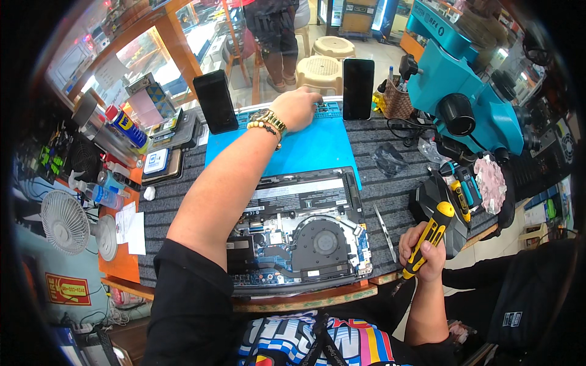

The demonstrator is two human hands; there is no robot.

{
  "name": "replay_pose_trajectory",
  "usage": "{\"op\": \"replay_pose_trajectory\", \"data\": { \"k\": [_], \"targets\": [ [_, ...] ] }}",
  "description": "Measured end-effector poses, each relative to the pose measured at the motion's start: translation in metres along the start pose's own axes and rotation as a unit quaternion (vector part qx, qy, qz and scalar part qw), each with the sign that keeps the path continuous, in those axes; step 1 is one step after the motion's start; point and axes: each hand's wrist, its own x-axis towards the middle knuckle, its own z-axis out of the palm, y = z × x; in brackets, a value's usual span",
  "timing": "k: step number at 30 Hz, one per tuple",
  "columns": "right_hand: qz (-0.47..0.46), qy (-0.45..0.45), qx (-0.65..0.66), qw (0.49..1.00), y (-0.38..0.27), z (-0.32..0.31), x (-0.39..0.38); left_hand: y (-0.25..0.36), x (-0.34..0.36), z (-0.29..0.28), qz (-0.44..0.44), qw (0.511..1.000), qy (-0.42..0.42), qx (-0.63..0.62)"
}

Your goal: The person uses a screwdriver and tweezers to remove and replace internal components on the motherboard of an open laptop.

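Note:
My left hand (299, 108) reaches over to the far edge of the blue work mat (305, 143), above its small parts compartments (329, 110). Its fingers are bent and drawn together; anything between their tips is too small or hidden to make out. My right hand (425, 251) is closed around a yellow and black screwdriver (432, 239), held upright and tilted beside the bench's front edge. In front of me lies an opened laptop (287, 244), its battery (299, 196), fan (322, 244) and blue circuit board showing. My left forearm hides part of its left side.
Tweezers (384, 232) lie right of the laptop. Two dark phones (215, 102) (358, 90) stand upright behind the mat. A teal microscope (458, 91) and a tool holder (436, 204) occupy the right; a spray can (127, 127) and a fan (64, 221) the left. Someone stands (274, 43) beyond.

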Motion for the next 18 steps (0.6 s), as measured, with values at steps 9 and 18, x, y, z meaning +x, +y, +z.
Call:
{"op": "replay_pose_trajectory", "data": {
  "k": [9,18],
  "targets": [
    [0.003,0.009,-0.024,1.000,-0.001,0.004,0.001,0.001,0.001,0.000,-0.006,1.000,-0.014,-0.003],
    [-0.002,0.001,-0.004,1.000,-0.001,0.001,0.000,-0.006,0.002,0.000,0.012,1.000,0.005,-0.006]
  ]
}}
